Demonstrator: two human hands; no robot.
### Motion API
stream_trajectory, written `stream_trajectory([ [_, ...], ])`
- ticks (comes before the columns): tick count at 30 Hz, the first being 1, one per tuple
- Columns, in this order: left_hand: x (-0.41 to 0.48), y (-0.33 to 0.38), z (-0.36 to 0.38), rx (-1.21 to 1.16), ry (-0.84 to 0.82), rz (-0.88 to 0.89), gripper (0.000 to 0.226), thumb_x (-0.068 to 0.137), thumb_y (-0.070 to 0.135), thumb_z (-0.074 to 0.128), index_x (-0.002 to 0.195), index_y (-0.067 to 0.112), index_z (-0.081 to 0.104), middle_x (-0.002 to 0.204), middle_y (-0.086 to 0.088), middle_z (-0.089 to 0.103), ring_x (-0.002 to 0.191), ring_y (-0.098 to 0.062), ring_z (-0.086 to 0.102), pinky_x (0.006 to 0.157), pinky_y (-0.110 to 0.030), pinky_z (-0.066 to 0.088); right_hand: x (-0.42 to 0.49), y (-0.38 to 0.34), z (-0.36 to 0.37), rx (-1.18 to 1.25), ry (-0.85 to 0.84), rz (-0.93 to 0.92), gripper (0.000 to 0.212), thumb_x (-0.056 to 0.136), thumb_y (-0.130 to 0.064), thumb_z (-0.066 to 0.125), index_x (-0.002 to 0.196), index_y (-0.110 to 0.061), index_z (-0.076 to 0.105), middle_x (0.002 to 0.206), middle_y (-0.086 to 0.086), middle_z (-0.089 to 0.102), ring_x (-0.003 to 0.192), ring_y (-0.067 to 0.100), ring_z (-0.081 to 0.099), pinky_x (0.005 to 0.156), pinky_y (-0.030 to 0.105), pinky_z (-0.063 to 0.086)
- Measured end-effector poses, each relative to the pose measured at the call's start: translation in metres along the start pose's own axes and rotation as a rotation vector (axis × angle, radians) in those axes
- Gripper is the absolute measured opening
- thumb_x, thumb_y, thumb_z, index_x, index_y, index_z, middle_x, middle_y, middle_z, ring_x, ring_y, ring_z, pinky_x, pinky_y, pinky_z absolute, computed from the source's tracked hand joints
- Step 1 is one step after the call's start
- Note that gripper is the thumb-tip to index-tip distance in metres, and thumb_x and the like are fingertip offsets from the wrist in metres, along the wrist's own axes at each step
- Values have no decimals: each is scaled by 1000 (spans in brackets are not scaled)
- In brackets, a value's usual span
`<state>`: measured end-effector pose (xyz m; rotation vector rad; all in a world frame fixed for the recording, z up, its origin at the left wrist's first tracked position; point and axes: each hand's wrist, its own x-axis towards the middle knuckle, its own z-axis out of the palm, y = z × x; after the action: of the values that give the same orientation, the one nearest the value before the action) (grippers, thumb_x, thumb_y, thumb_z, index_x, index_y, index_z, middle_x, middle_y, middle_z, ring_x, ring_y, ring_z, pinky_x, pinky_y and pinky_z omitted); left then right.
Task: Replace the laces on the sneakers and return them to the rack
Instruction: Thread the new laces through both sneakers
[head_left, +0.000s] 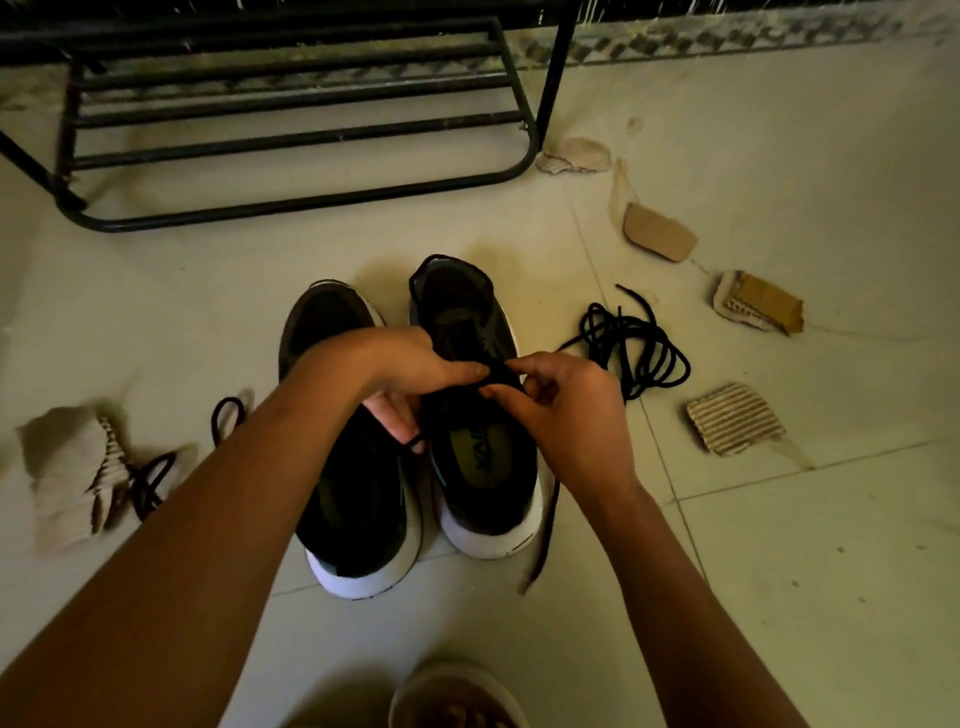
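Lace (497, 375) pinched between left hand (408, 364) and right hand (566, 415) over sneaker (467, 306).

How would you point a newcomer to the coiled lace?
Find the black rack at the top; two sneakers stand on the floor before it. Right of the right sneaker lies the coiled lace. Unlike the left lace by the cardboard, it is a many-looped bundle.

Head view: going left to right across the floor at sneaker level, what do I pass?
Crumpled pale cardboard wad → loose black lace beside it → left black sneaker with white sole → right black sneaker → coiled black lace → ribbed corrugated cardboard piece.
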<state>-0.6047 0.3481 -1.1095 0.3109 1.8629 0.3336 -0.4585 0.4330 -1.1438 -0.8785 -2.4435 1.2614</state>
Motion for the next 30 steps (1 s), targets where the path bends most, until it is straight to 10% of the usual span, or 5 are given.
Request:
stream_trajectory([
  [6, 4, -2, 2, -91, 5, -17, 47, 99, 39, 38, 118, -2, 48, 79, -24, 65, 54, -28, 67, 54, -30, 57, -4, 2, -7, 260, 99, -38, 8, 79, -20, 73, 86, -23, 74, 76, -7, 64, 71, 0, 60, 65, 12, 46],
  [10, 7, -2, 3, -117, 44, -33, 48, 101, 38, 30, 120, -4, 45, 75, -23, 64, 50, -27, 66, 51, -30, 57, -10, -3, -6, 1050, 27, 121, 23, 84, -18, 60, 66, -13, 72, 94, 6, 67, 98, 11, 63, 86, 22, 50],
  [14, 6, -1, 6, -159, 70, -53, 48, 102, 36, 25, 124, -4, 41, 74, -23, 62, 45, -27, 64, 46, -29, 55, -13, -8, -19, 1548, -120, 350, 36, 84, -22, 45, 49, -15, 50, 52, 2, 53, 58, 19, 63, 62, 30, 57],
  [24, 1, -2, 4, 360, 569, 62, 60, 92, 59, 37, 95, 4, 61, 73, -10, 61, 63, -26, 61, 60, -33, 50, -10, 0, -30, 538, -143, 466, 12, 98, -14, 44, 99, -16, 56, 77, 9, 62, 49, 17, 59, 42, 25, 48],
  [30, 1, 14, 8, 368, 758, 299, 11, 87, 31, 63, 93, 21, 66, 115, -8, 50, 106, -26, 52, 77, -35, 45, 0, 4, -10, -74, -159, 120, 52, 77, -26, 75, 125, -29, 56, 107, -8, 48, 85, 5, 53, 64, 5, 37],
])
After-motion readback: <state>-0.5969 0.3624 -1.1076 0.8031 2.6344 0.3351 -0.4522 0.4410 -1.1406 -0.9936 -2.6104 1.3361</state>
